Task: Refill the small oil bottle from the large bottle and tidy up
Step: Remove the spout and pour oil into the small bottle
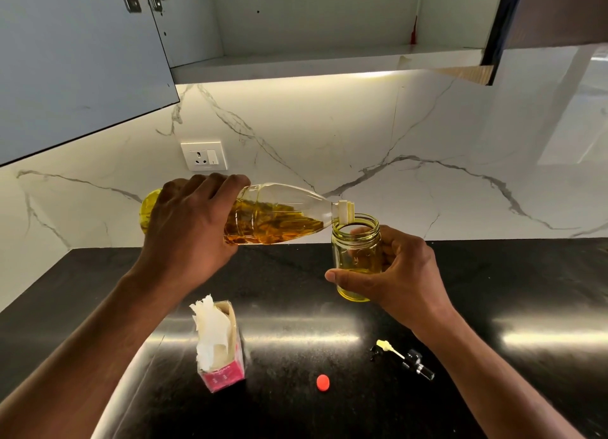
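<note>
Lower middle of the frame had a pink tissue box (221, 356), a small red round cap (322, 382) and a black pour spout (415, 363) sitting on the glossy black counter (493, 274). Left hand (187, 228) had its grip wrapped around the large clear plastic oil bottle (279, 216), tipped sideways at centre frame, mouth touching the rim of the small glass oil bottle (357, 257). Right hand (398, 274) gripped that one, held above the counter.

Left hand (189, 228) tipping large bottle (279, 218) over small bottle (357, 257), gripped by right hand (401, 270)
</note>
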### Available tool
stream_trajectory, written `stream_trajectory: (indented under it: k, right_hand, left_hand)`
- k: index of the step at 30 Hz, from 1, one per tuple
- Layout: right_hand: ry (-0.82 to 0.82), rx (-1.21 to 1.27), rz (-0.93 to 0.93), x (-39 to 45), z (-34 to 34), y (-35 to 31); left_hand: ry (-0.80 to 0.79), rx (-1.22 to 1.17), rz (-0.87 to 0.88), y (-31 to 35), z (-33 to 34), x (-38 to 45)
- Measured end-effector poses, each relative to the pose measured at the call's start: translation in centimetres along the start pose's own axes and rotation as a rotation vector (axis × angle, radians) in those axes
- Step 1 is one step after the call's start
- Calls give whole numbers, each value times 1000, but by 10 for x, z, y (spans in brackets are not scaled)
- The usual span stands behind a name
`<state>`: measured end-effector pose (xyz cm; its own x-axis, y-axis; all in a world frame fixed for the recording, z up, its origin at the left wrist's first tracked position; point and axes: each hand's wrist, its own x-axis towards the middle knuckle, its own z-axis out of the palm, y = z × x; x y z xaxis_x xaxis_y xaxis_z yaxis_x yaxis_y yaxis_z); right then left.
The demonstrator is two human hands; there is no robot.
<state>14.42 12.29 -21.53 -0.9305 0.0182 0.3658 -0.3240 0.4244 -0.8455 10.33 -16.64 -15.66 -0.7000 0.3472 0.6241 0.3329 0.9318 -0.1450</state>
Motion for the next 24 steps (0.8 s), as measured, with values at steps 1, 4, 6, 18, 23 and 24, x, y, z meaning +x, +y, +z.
stream_trajectory:
  k: [1, 4, 6, 18, 23, 24]
  right_hand:
    - [1, 1, 0, 0, -1, 0]
    - [4, 2, 1, 0, -2, 0]
    - [8, 1, 2, -1, -4, 0]
    - [32, 9, 16, -1, -6, -1]
    - [44, -11, 28, 0, -6, 0]
    - [45, -13, 29, 0, -6, 0]
  left_hand:
    - [3, 2, 4, 0, -1, 1]
    - [16, 13, 18, 1, -2, 3]
    - [24, 13, 27, 2, -3, 4]
    - [49, 27, 76, 2, -10, 12]
    - [54, 22, 87, 2, -11, 13]
    - [55, 21, 88, 1, -11, 13]
